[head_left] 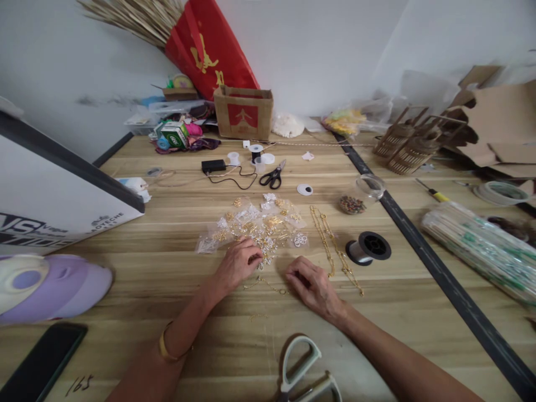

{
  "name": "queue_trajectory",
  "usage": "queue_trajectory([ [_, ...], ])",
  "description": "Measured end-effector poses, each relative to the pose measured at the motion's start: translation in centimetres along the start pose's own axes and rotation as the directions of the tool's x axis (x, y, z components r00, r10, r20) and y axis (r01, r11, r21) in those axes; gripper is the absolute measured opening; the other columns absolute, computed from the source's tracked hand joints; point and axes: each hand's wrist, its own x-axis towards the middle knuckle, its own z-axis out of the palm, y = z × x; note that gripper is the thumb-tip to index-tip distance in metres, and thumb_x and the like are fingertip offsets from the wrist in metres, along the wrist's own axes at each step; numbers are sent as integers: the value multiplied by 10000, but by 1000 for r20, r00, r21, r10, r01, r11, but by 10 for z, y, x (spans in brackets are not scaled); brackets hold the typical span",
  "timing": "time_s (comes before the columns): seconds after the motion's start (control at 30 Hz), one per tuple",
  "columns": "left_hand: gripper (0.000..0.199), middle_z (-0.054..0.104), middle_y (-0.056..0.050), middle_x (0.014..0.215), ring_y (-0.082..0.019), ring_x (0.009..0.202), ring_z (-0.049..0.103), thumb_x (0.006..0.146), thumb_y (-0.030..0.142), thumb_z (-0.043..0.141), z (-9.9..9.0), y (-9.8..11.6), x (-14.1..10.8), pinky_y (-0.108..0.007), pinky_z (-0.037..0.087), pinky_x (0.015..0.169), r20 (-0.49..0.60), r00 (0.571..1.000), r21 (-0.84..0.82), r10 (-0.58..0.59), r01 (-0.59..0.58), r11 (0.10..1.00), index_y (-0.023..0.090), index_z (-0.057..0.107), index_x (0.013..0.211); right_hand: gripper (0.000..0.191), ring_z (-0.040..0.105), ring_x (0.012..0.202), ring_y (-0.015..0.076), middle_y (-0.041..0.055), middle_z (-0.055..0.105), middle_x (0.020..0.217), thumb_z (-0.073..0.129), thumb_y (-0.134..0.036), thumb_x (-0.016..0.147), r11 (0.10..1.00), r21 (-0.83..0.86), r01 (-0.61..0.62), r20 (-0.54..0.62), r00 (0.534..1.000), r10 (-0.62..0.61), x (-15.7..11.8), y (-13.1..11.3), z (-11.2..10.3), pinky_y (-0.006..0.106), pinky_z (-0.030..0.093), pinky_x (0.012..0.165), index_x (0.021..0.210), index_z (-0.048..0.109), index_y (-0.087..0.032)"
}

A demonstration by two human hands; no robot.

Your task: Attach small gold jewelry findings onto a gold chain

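Observation:
My left hand [240, 261] reaches to the near edge of a pile of small gold and silver jewelry charms [264, 241], its fingertips pinched together among them. Whatever those fingers hold is too small to make out. Resting on the table to the right, my right hand [312, 283] has its fingers curled under, so their grip is hidden. A short gold chain [268, 284] lies between the two hands, its ring end close to my right fingers. Small clear bags [207, 244] of findings surround the pile. Longer gold chains [328, 240] lie beyond my right hand.
A wire spool [368, 248] and a jar of beads [354, 202] stand at right. Black scissors [272, 176] lie behind the pile; pale-handled scissors [307, 368] lie at the front edge. A phone [44, 360] and a purple object [62, 285] sit at left.

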Motion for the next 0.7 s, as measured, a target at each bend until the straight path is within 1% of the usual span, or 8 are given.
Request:
queue_trajectory([
  [0.13,126,634,-28,746,-168,768,546,799,114,581,-2,0,1,-307,439,773,7,1000,-13,-15,15,1000,176,664,727,127,504,633,138,30,541,729,462,-195,909,1000,6,2,1,1000,-2,0,1,0,251,405,573,816,548,-186],
  [0.3,105,657,-19,724,-165,757,576,805,136,598,-4,-2,3,-313,440,808,-31,998,-57,-51,49,997,167,651,720,116,507,644,141,30,542,730,472,-181,902,1000,6,-5,2,1000,5,0,1,0,257,410,594,812,545,-183],
  [0.43,98,674,-22,744,-154,740,602,802,111,583,-4,-3,2,-263,460,709,-81,987,-112,-140,130,985,159,651,751,110,513,654,140,33,547,741,473,-175,902,1000,13,5,1,1000,-5,-1,1,0,255,417,593,821,547,-181],
  [0.5,95,679,-24,751,-147,718,608,799,109,583,-3,-3,2,-257,463,693,-90,983,-129,-157,145,981,159,654,761,111,511,654,138,34,546,745,472,-172,903,1000,11,5,-1,1000,-5,-1,1,0,255,417,590,824,548,-179],
  [0.57,88,681,-23,751,-145,713,610,796,115,590,-2,-3,1,-261,468,701,-92,985,-145,-145,131,981,163,654,758,110,506,648,136,33,545,742,472,-173,904,1000,5,6,0,1000,-6,-1,1,0,255,414,584,827,550,-179],
  [0.7,81,675,-23,753,-149,741,606,804,139,595,3,-4,1,-274,473,733,-81,993,-179,-81,65,982,168,648,750,108,510,650,139,33,546,735,475,-172,902,1000,8,19,0,1000,-19,0,1,0,255,414,583,824,551,-182],
])
